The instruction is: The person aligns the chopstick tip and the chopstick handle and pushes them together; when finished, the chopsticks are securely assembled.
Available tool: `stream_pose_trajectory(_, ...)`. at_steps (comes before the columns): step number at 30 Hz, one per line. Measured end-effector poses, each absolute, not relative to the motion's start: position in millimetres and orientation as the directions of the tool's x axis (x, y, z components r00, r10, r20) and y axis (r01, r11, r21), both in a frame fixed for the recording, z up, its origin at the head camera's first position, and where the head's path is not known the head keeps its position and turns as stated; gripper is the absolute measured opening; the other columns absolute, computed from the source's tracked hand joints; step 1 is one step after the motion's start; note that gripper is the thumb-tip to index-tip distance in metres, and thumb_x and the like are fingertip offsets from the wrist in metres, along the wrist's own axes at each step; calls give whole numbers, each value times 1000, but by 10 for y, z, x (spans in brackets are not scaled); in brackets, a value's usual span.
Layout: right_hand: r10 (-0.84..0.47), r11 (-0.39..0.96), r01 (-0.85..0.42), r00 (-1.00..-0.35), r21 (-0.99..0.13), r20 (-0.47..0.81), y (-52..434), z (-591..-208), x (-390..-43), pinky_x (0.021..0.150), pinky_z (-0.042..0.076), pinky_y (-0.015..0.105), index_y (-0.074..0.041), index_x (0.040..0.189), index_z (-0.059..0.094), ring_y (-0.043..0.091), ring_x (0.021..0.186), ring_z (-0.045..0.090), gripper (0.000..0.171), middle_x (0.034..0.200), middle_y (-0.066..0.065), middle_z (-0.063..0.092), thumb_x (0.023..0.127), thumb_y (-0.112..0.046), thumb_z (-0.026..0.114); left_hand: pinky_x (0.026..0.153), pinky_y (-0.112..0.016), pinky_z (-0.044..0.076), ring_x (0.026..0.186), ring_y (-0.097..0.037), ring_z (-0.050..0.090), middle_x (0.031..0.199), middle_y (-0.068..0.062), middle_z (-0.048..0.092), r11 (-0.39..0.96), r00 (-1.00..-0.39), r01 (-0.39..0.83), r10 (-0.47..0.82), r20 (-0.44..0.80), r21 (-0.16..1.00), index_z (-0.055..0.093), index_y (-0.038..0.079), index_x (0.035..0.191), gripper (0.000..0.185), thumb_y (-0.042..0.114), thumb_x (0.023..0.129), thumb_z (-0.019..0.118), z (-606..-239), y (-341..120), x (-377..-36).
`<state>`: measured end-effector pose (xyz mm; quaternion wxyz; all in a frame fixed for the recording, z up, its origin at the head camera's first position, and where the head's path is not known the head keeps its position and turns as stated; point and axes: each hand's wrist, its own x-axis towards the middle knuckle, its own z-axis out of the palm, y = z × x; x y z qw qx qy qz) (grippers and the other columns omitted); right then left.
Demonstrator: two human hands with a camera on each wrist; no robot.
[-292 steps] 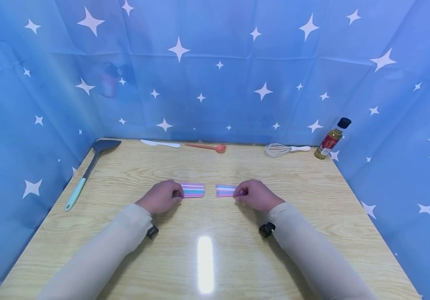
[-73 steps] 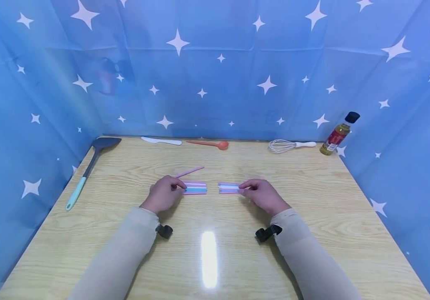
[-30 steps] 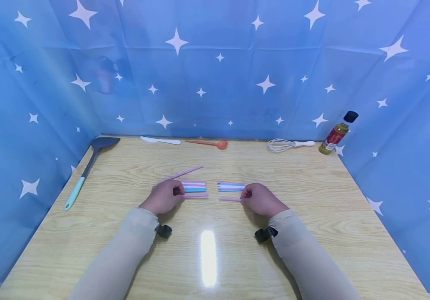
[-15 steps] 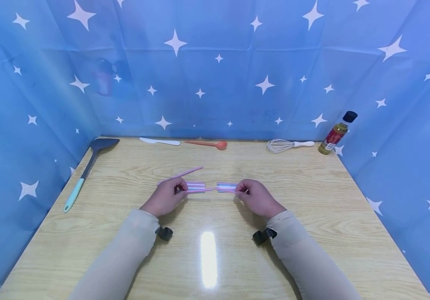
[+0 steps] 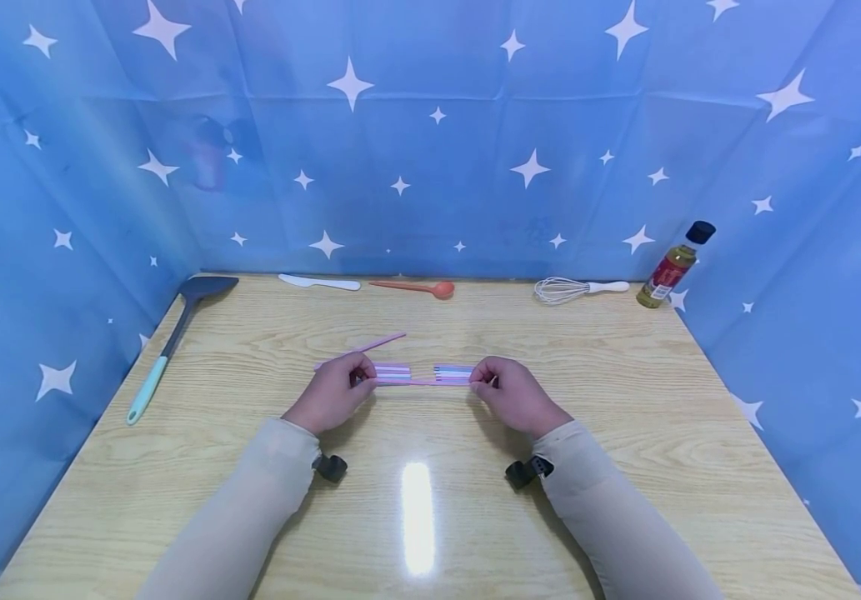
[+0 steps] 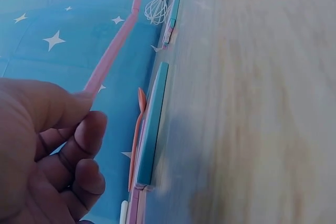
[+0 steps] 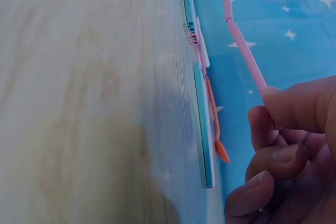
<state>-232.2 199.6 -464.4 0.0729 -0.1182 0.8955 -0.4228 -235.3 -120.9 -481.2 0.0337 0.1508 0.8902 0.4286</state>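
Observation:
On the wooden table (image 5: 625,400) my left hand (image 5: 365,382) pinches one short pink straw piece (image 6: 113,51). My right hand (image 5: 475,384) pinches another pink piece (image 7: 244,51). Their free ends meet between the hands, forming one pink line (image 5: 422,382) held just above the table. Beneath it lie two rows of short pastel straw pieces, a left row (image 5: 392,370) and a right row (image 5: 454,368). A full-length pink straw (image 5: 370,345) lies behind my left hand. The left wrist view shows the left hand (image 6: 86,100) gripping its piece, and the right wrist view shows the right hand (image 7: 268,95) doing the same.
A dark spatula with a teal handle (image 5: 172,343) lies at the left edge. Along the back are a white knife (image 5: 320,282), an orange spoon (image 5: 418,288), a whisk (image 5: 576,289) and an oil bottle (image 5: 673,265). Blue star-print cloth walls three sides.
A second ago each hand held a pink piece flat on the table in front of the rows. Both pieces were lifted and moved inward until their ends met.

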Motion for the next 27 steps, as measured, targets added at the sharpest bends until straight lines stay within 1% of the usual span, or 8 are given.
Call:
stream_pose_trajectory(6, -258, 574, -128, -966, -809, -30, 1995, -4646, -2319, 65, 44, 31, -8, 99, 67, 19, 72, 51, 7, 82, 4, 56, 103, -6, 63, 71, -29, 44, 80, -18, 52, 88, -1, 59, 553, -954, 245, 286, 96, 797, 65, 13, 99, 5, 12, 103, 69, -4810, -1188, -2348)
stream_pose_trajectory(10, -254, 523, -131, -967, -842, -7, 1997, -4667, -2331, 61, 43, 29, -7, 99, 68, 19, 68, 51, 6, 81, 4, 56, 103, -6, 64, 74, -30, 45, 83, -18, 53, 90, -1, 59, 525, -955, 254, 271, 123, 812, 65, 11, 99, 6, 13, 103, 69, -4809, -1180, -2341)
stream_pose_trajectory(14, -237, 479, -144, -971, -866, 30, 1997, -4685, -2343, 60, 42, 27, -8, 101, 70, 20, 69, 50, 5, 84, 5, 58, 103, -8, 66, 75, -30, 46, 84, -19, 54, 92, -2, 60, 493, -957, 250, 254, 137, 833, 66, 11, 101, 5, 13, 102, 70, -4803, -1176, -2332)
stream_pose_trajectory(17, -225, 469, -147, -973, -871, 43, 1991, -4688, -2348, 60, 43, 27, -9, 103, 72, 22, 70, 50, 5, 85, 5, 59, 103, -11, 67, 75, -30, 46, 85, -19, 54, 93, -2, 61, 473, -959, 240, 250, 132, 847, 66, 11, 103, 5, 15, 103, 69, -4801, -1177, -2334)
stream_pose_trajectory(21, -208, 450, -149, -976, -880, 59, 1980, -4695, -2347, 59, 42, 28, -5, 106, 72, 23, 68, 48, 10, 84, 7, 57, 104, -12, 65, 75, -30, 46, 86, -21, 54, 94, -3, 61, 465, -963, 218, 243, 114, 858, 68, 11, 106, 5, 17, 104, 68, -4789, -1173, -2337)
stream_pose_trajectory(24, -189, 420, -151, -979, -895, 76, 1961, -4700, -2336, 59, 41, 27, -2, 108, 72, 23, 69, 48, 12, 87, 9, 57, 105, -12, 65, 74, -30, 46, 86, -22, 55, 95, -4, 61, 464, -968, 202, 229, 103, 863, 69, 12, 107, 4, 15, 104, 67, -4780, -1164, -2333)
stream_pose_trajectory(27, -164, 393, -151, -982, -907, 92, 1933, -4705, -2319, 60, 42, 26, -4, 106, 72, 23, 72, 48, 10, 91, 9, 59, 105, -11, 65, 75, -30, 47, 86, -22, 55, 95, -4, 62, 462, -971, 195, 216, 103, 865, 69, 12, 106, 4, 14, 104, 67, -4780, -1156, -2322)
